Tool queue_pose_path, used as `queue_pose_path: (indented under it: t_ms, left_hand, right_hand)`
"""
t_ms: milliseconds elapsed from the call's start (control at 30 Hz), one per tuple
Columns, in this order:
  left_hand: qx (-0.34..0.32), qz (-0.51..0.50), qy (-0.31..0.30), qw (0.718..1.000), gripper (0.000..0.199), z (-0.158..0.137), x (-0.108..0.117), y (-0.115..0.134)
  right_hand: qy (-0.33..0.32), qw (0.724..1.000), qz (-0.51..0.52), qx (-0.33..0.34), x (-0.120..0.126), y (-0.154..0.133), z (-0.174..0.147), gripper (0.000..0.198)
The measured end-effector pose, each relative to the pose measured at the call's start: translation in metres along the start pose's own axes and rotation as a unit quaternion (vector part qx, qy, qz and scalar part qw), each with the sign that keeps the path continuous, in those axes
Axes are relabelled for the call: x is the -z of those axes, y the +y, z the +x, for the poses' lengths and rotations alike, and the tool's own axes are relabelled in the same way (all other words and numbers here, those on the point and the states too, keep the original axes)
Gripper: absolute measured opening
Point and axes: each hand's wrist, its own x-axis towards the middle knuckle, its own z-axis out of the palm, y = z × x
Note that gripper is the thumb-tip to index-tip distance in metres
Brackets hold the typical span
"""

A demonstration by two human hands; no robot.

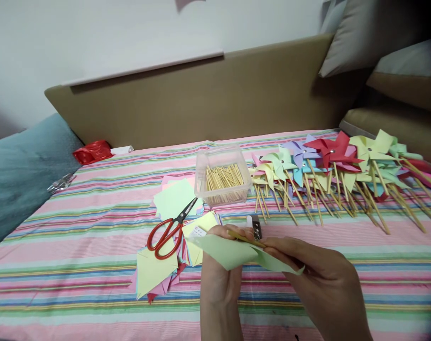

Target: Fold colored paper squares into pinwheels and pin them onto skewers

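Observation:
A light green paper pinwheel [233,253] is held between my two hands, seen nearly edge-on. My left hand [222,279] is closed around it from below, its fingers curled behind the paper. With thumb and fingers pinched, my right hand [318,265] grips the right side of the paper and the end of a short wooden stick [246,238] lying along its top. Just beyond the hands is a small dark box of metal pins [256,228]. Red-handled scissors [169,232] rest on stacked paper squares [157,270] to the left.
A clear plastic tub [222,196] of wooden sticks stands behind the hands. Several finished pinwheels [332,151] lie piled at the right. More coloured paper [175,196] lies beside the tub. A red plastic bag [93,152] sits at the far left of the striped cloth [76,237].

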Motion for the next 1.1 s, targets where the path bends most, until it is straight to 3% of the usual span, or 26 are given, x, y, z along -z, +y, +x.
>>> queue_pose_path:
  t_ms: [300, 467, 600, 733, 833, 1000, 1100]
  left_hand:
    - [-0.002, 0.018, -0.012, 1.000, 0.022, 0.000, -0.001, 0.004]
    - [-0.007, 0.032, -0.046, 0.998, 0.034, 0.002, -0.004, 0.005]
    - [-0.008, 0.025, -0.074, 0.997, 0.030, 0.001, -0.004, 0.005]
    - [-0.001, 0.033, -0.055, 0.998, 0.017, -0.002, -0.010, 0.008]
    - [0.015, 0.059, -0.047, 0.997, 0.028, -0.003, -0.012, 0.010]
    - [-0.007, 0.075, -0.144, 0.987, 0.019, 0.001, -0.007, 0.007]
    - [-0.017, 0.055, -0.154, 0.986, 0.013, 0.000, -0.007, 0.005]
  right_hand:
    - [-0.028, 0.999, 0.024, -0.005, 0.004, -0.002, 0.000, 0.016]
    - [-0.042, 0.999, 0.030, -0.005, 0.007, -0.002, -0.001, 0.012]
    - [-0.029, 0.999, 0.017, 0.003, 0.008, -0.003, -0.001, 0.014]
    - [-0.031, 0.999, 0.015, -0.002, 0.010, -0.005, 0.000, 0.011]
    - [-0.046, 0.999, 0.022, -0.003, 0.012, -0.007, 0.001, 0.010]
    - [-0.058, 0.998, 0.023, -0.018, 0.013, -0.007, 0.000, 0.008]
    - [-0.064, 0.998, 0.026, -0.008, 0.011, -0.006, -0.001, 0.009]
